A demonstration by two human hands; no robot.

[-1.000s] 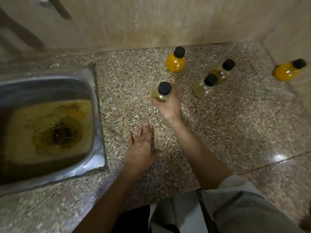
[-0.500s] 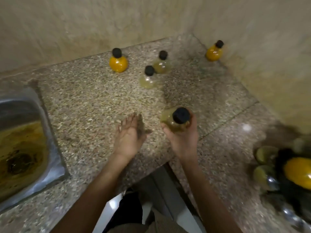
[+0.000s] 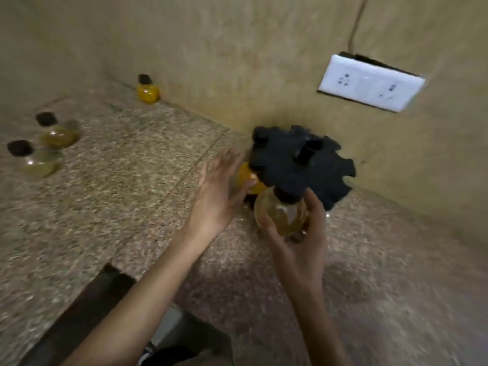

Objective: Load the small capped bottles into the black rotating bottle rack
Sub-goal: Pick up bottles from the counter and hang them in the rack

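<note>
Head view, motion blur throughout.

R: right hand (image 3: 298,241) low centre-right, palm up under the held bottle (image 3: 281,213), fingers and thumb curled round its round belly. Bottle is clear w/ pale yellow liquid. Its black cap sits at the near edge of the rack (image 3: 298,165), at a notch. Whether the neck is seated in the notch: cannot tell.

L: left hand (image 3: 216,191) just left of the rack, fingers straight and spread, gripping nothing. Thumb tip lies at the orange bottle (image 3: 247,180). Contact unclear in the blur.

Rack: black, notched disc on top w/ short centre post (image 3: 307,151), second notched tier showing below on the right. Stands on the counter (image 3: 132,180) near the foot of the wall (image 3: 237,48). Orange bottle hangs at its left edge. One more black cap (image 3: 260,136) shows at the far-left notch, body hidden.

Loose bottles, all upright on the counter and well apart from the rack:
- corner bottle (image 3: 148,92), orange, black cap, against the wall.
- rear bottle (image 3: 56,134), pale liquid, far left.
- front bottle (image 3: 37,162), pale, just beside the rear one.

Other: white socket plate (image 3: 371,81) on the wall above-right of the rack, thin cable (image 3: 356,25) running up from it.
</note>
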